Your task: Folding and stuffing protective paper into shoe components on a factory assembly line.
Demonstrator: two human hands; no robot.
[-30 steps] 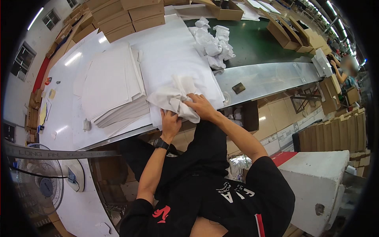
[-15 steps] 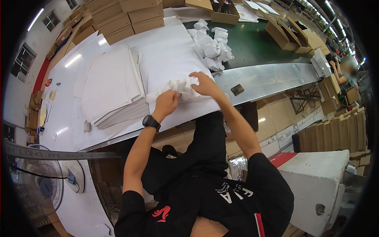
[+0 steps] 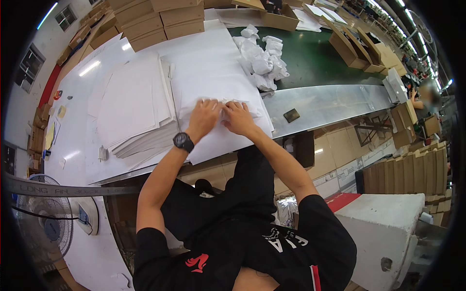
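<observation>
A white sheet of paper [image 3: 190, 109], its far part bunched into a ridge, lies on a pile of flat white paper [image 3: 208, 77] at the near edge of the table. Both hands are side by side on that ridge. My left hand [image 3: 205, 118], with a dark watch on its wrist, has its fingers curled over the paper. My right hand [image 3: 239, 118] grips the paper just to the right, with its fingers bent. The paper under the palms is hidden. Several crumpled white paper wads [image 3: 262, 60] lie in a heap beyond my right hand.
A thick stack of white sheets [image 3: 131, 97] stands to the left. Brown cardboard boxes [image 3: 160, 22] are piled at the back. On the metal strip [image 3: 335, 99] at the right lies a small dark plate [image 3: 291, 115]. A fan [image 3: 51, 223] is at the lower left.
The crumpled paper between my hands has been lowered and pressed onto the pile. My right hand has come down and left, close beside my left hand.
</observation>
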